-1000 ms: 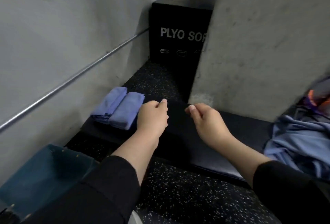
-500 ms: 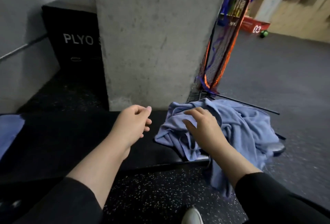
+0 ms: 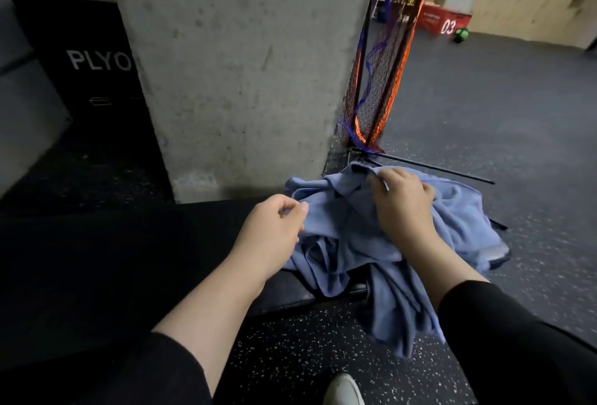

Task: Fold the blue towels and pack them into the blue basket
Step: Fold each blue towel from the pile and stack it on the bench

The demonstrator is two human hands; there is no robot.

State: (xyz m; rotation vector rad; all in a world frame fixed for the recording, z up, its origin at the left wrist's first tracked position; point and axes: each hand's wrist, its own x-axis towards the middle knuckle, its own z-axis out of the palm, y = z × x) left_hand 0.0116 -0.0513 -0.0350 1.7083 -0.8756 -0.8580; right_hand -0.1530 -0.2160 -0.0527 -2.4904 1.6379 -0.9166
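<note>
A crumpled heap of blue towels (image 3: 458, 223) lies on the right end of a black padded bench (image 3: 129, 259), with one part hanging over the front edge toward the floor. My right hand (image 3: 400, 201) lies on top of the heap, its fingers curled into the cloth near the back. My left hand (image 3: 274, 227) hovers at the heap's left edge with fingers loosely curled, holding nothing. The blue basket and the folded towels are out of view.
A concrete pillar (image 3: 242, 65) rises right behind the bench. A black plyo box (image 3: 84, 68) stands at back left. A net on a black stand (image 3: 384, 81) is right of the pillar. A white shoe tip (image 3: 344, 388) shows below.
The view has swung right, away from the folded towels and basket. My right hand moved further back over the heap and took hold of the cloth. My left hand came up to the heap's edge.
</note>
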